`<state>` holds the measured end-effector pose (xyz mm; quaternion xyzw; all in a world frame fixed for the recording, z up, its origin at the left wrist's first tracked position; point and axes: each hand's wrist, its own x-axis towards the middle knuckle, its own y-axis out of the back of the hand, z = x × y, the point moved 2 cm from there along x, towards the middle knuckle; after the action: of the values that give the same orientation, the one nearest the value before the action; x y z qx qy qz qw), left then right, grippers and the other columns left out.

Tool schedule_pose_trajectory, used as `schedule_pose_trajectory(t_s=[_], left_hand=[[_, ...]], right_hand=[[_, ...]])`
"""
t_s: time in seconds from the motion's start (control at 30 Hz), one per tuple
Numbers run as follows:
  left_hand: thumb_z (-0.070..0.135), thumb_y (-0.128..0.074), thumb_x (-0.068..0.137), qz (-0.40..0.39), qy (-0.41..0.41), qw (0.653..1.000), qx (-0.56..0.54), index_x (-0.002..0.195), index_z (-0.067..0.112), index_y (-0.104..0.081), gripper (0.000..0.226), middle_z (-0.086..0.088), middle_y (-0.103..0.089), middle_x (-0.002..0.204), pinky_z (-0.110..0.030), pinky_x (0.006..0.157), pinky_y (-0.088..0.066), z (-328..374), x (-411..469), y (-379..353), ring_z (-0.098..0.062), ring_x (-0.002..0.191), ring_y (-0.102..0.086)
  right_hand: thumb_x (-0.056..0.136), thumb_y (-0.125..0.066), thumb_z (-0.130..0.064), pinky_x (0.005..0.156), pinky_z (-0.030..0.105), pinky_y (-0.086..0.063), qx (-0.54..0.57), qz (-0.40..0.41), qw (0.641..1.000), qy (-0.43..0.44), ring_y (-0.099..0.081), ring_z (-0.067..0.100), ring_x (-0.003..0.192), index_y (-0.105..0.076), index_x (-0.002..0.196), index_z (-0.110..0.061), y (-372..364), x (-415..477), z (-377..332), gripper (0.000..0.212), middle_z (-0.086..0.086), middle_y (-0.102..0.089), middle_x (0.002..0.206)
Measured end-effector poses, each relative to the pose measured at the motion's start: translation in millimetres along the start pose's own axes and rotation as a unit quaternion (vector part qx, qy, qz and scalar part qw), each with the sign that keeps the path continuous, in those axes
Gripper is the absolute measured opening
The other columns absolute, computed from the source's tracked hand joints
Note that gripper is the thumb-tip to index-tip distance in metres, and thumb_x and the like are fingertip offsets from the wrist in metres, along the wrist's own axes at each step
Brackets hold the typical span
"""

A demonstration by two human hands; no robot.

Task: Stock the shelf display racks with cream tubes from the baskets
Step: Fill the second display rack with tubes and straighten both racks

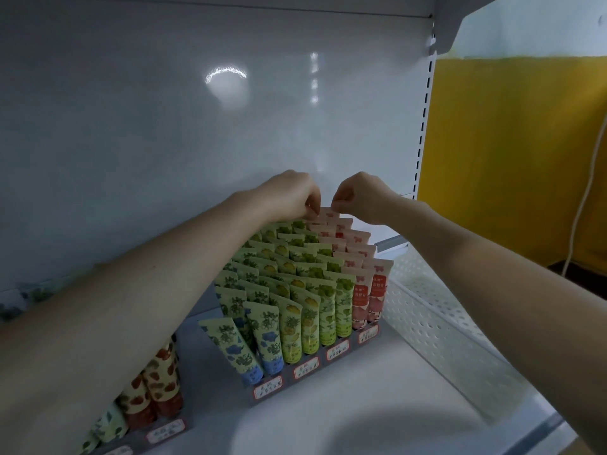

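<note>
**A:** What is where, biggest first?

**B:** A white metal shelf [377, 421] carries a grey stepped display rack [287, 380]. It is packed with green, yellow and pink cream tubes [310, 320]. The rearmost pink cream tube [326, 214] stands at the rack's 12 o'clock end, on its 3 o'clock side.

**A:** And the hands?

**B:** The left hand [292, 195] and right hand [361, 198] curl over that tube. Each grip pinches its crimped top edge, from 9 and 3 o'clock.

**A:** What could go wrong?

**B:** I'd say that if it is pushed down crooked it could miss its slot. It would then lean onto the row in front and tip the neighbours.

**A:** What is unclear?

**B:** The tube's foot is hidden, so I cannot tell whether it is seated. The baskets are out of view. The left forearm cuts off a second rack [166, 430] at 7 o'clock.
</note>
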<state>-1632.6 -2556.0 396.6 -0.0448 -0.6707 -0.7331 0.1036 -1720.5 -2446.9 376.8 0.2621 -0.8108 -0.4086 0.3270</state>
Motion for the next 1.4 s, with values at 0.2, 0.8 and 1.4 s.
schedule_pose_trajectory(t_s=[0.2,0.8,1.4], left_hand=[[0.009,-0.062,0.088,0.000,0.000,1.000,0.018,0.102,0.008,-0.070,0.016,-0.007,-0.067,0.110,-0.031,0.088,-0.047,0.7,6.4,-3.7,-0.022,0.099,-0.060],[0.009,-0.060,0.088,0.004,0.016,1.000,-0.003,0.102,0.007,-0.070,0.017,-0.009,-0.066,0.110,-0.032,0.087,-0.048,-1.4,7.7,-5.3,-0.024,0.099,-0.060],[0.008,-0.053,0.091,0.093,0.008,0.995,-0.029,0.105,0.006,-0.069,0.021,-0.008,-0.068,0.108,-0.029,0.084,-0.047,-0.5,-18.3,15.7,-0.020,0.095,-0.061]], right_hand=[[0.088,-0.058,-0.005,0.081,0.032,-0.051,-0.002,-0.007,1.000,-0.013,-0.064,0.028,0.094,-0.068,0.099,-0.002,-2.3,4.6,-0.1,0.015,0.013,-0.067,0.103],[0.089,-0.057,-0.005,0.076,0.029,-0.049,-0.006,-0.004,1.000,-0.017,-0.063,0.027,0.094,-0.068,0.101,-0.002,-4.3,2.5,0.7,0.017,0.012,-0.067,0.103],[0.091,-0.056,-0.012,0.082,0.032,-0.049,-0.012,0.032,0.999,0.004,-0.062,0.026,0.095,-0.065,0.105,-0.005,7.6,-15.1,-6.7,0.019,0.011,-0.067,0.105]])
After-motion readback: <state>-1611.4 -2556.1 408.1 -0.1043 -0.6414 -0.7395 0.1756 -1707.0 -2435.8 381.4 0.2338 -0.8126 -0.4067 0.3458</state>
